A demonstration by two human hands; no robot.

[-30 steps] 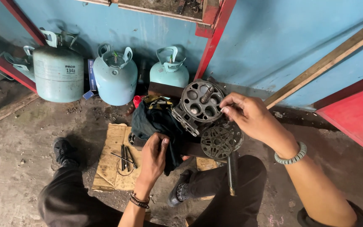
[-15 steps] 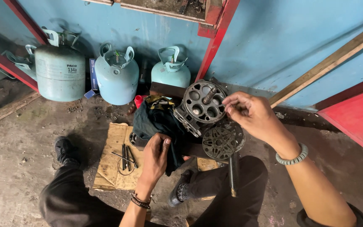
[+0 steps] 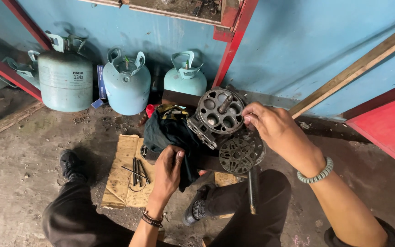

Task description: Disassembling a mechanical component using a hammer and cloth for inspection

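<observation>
Your single head camera looks steeply down from above your crouched legs, close over your left hand (image 3: 169, 165) and right hand (image 3: 275, 128), and faces the blue painted wall (image 3: 298, 50) ahead.

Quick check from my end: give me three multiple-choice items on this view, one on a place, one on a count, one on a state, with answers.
1. Where does the right hand rest?
A. on the rim of the round holed metal housing
B. on a gas cylinder
C. on the floor

2. How many pale blue-green gas cylinders stand in full view against the blue wall?
A. one
B. three
C. six

3. What is the left hand doing?
A. hanging free
B. gripping the dark cloth
C. holding the thin rods

Answers: 1 A, its fingertips touch the housing's right edge. 2 B, three stand side by side, with a fourth only partly seen at the left edge. 3 B, its fingers close on the cloth, while the rods lie on the cardboard.
</observation>
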